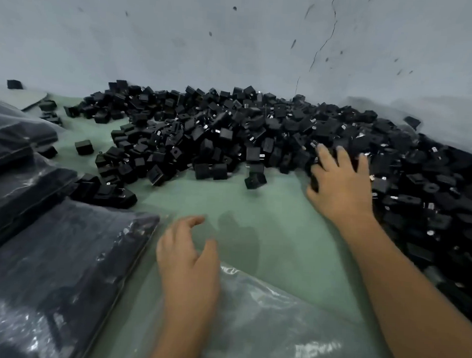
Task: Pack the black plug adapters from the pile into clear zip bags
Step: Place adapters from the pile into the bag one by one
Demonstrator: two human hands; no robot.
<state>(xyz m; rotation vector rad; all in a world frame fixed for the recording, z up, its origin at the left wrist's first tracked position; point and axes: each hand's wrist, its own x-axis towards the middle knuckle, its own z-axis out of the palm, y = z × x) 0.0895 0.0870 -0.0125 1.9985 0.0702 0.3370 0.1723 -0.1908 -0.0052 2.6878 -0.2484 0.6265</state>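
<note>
We are reaching our right hand (339, 179) into the near edge of the pile of black plug adapters (258, 131), fingers spread and lying over the topmost pieces, the fingertips curling a little into them; whether any adapter is actually being gripped we cannot tell, since the frame is blurred there. Our left hand (189, 260) is hovering low over the green surface (268, 214), fingers loosely bent and holding nothing, with a clear bag (265, 313) lying just beside and under its wrist. To do this step well, we are probably better raking a small handful toward us than clawing deep, because the pieces are sitting loosely and are likely to tumble. One stray adapter (255, 179) is lying just to the left of the right hand. Between the two hands the green surface is giving us room to drag pieces back. To the left of the left hand, filled bags (66, 266) are stacked close, so sweeping that way looks tight; beyond the right hand's fingertips the pile is running up to the wall (234, 45).
</note>
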